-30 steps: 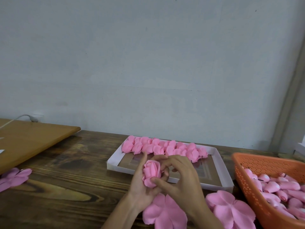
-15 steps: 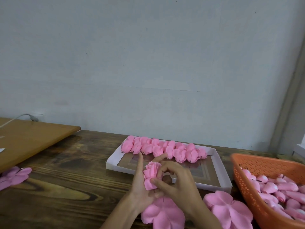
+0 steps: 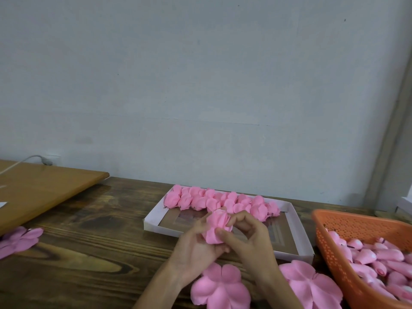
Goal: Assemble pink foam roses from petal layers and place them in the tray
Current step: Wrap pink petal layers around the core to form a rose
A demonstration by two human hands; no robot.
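A pink foam rose (image 3: 217, 224) is held between both hands just in front of the white tray (image 3: 299, 233). My left hand (image 3: 196, 248) cups it from below and the left. My right hand (image 3: 249, 239) pinches its petals from the right with thumb and curled fingers. Several finished roses (image 3: 223, 200) line the tray's far side. Flat petal layers (image 3: 220, 286) lie on the table under my wrists, with another stack (image 3: 310, 284) to the right.
An orange basket (image 3: 356, 224) of rolled pink buds stands at the right. More petal layers (image 3: 17, 240) lie at the left edge. A lighter wooden board (image 3: 44, 188) with a cable sits back left. The wall is close behind.
Both hands have kept working the rose, turning it and closing the petals around it; it now sits slightly higher and nearer the tray. My left fingers have curled in more.
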